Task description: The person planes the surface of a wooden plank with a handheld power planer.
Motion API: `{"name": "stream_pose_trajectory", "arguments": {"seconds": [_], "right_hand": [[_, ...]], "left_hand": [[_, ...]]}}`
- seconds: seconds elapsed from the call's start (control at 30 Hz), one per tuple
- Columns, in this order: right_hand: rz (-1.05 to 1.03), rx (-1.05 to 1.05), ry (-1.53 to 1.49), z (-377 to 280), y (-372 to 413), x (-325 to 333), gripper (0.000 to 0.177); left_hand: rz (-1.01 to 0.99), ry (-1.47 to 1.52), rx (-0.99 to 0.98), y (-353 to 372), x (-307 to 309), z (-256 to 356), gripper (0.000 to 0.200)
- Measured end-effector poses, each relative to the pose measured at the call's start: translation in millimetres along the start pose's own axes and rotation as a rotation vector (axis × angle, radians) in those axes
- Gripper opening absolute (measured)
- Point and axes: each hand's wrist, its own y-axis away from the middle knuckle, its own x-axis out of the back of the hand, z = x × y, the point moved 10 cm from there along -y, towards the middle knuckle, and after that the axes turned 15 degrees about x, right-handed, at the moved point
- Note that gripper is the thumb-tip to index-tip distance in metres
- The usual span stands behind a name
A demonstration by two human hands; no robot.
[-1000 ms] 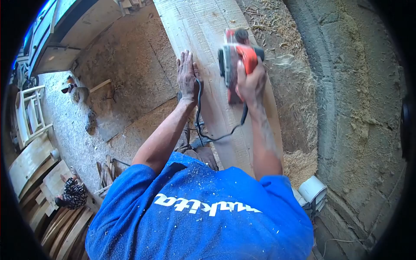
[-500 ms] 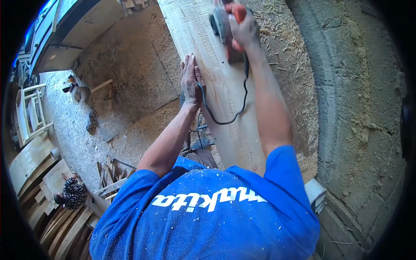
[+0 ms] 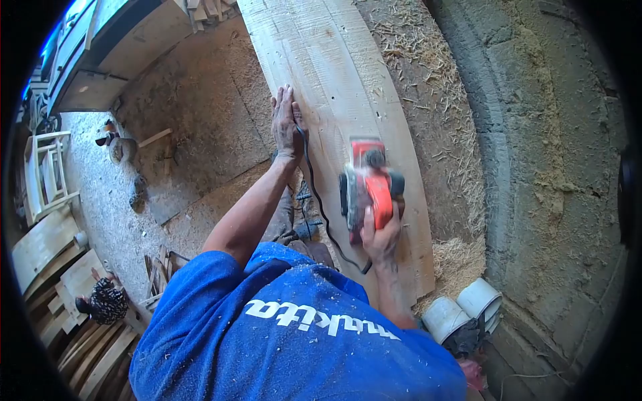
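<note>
A long pale wooden board (image 3: 351,83) stretches away from me. My right hand (image 3: 381,237) is wrapped around the rear handle of a red and black electric hand planer (image 3: 380,194). The planer sits on the near part of the board, slightly smeared by motion. My left hand (image 3: 286,128) rests flat at the board's left edge, fingers stretched out and pointing away from me. A black power cord (image 3: 324,214) runs by the left thumb and loops across the board toward the planer's rear.
Wood shavings (image 3: 431,110) lie along the board's right side, beside a rough wall (image 3: 548,147). White buckets (image 3: 445,319) stand at the lower right. A person in a patterned top (image 3: 108,302) is at lower left, among curved wooden pieces (image 3: 110,354). A pale wooden frame (image 3: 50,170) stands farther left.
My right hand has drawn the planer back toward me along the board from its far part, and that arm is now bent. My left hand stays at the left edge.
</note>
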Motion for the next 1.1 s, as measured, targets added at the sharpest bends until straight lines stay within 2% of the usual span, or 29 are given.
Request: {"name": "stream_pose_trajectory", "arguments": {"seconds": [0.03, 0.1, 0.17, 0.43, 0.5, 0.57, 0.6, 0.63, 0.67, 0.7, 0.77, 0.9, 0.97, 1.0, 1.1], "right_hand": [[-0.024, -0.034, -0.038, -0.4, -28.0, -9.3, 0.038], [0.049, 0.194, 0.036, -31.9, -93.0, -13.8, 0.036], [0.105, 0.316, 0.029, -40.5, -148.4, -28.6, 0.036], [0.200, 0.431, 0.069, -56.7, -355.2, -90.7, 0.038], [0.116, 0.372, 0.081, -65.4, -400.1, -105.2, 0.034], [0.098, 0.435, 0.065, -62.4, -448.4, -125.4, 0.050], [0.044, 0.353, 0.053, -52.2, -470.5, -138.7, 0.056], [0.048, 0.352, 0.051, -37.4, -492.6, -150.5, 0.056], [0.077, 0.444, -0.007, -23.0, -507.6, -165.2, 0.058], [0.106, 0.528, -0.064, -16.7, -505.9, -169.7, 0.061], [0.091, 0.478, -0.028, -23.7, -465.8, -147.0, 0.059], [0.001, 0.391, 0.111, -40.1, -313.8, -80.9, 0.052], [0.178, 0.430, 0.027, -39.0, -228.0, -42.9, 0.038], [0.153, 0.276, -0.039, -22.9, -184.1, -32.1, 0.039], [0.154, 0.170, -0.071, -31.7, -58.4, 16.0, 0.042]], "left_hand": [[-0.001, -0.004, 0.001, -2.0, -0.3, -0.9, 0.043], [-0.007, -0.005, 0.000, -2.8, 0.5, 0.5, 0.043], [-0.014, -0.004, -0.001, -3.3, 0.0, 1.8, 0.043], [-0.062, -0.011, 0.019, -4.9, -1.8, 1.3, 0.045], [-0.071, 0.007, 0.050, -5.0, -0.3, 4.4, 0.044], [-0.079, 0.018, 0.046, -6.4, -1.0, 3.8, 0.044], [-0.082, 0.024, 0.052, -5.7, -0.8, 2.9, 0.044], [-0.082, 0.029, 0.055, -5.5, -0.3, 2.5, 0.044], [-0.085, 0.026, 0.050, -5.9, -0.8, 2.4, 0.044], [-0.081, 0.025, 0.037, -5.0, -0.5, 2.4, 0.044], [-0.080, 0.026, 0.013, -5.9, -1.8, 2.1, 0.044], [-0.041, 0.030, 0.023, -3.7, -2.8, -3.5, 0.043], [-0.021, 0.036, 0.011, -3.3, -3.1, -5.0, 0.042], [0.001, 0.033, 0.012, -3.5, -2.4, -4.2, 0.042], [0.015, 0.013, -0.005, -2.7, -1.9, -2.0, 0.041]]}}
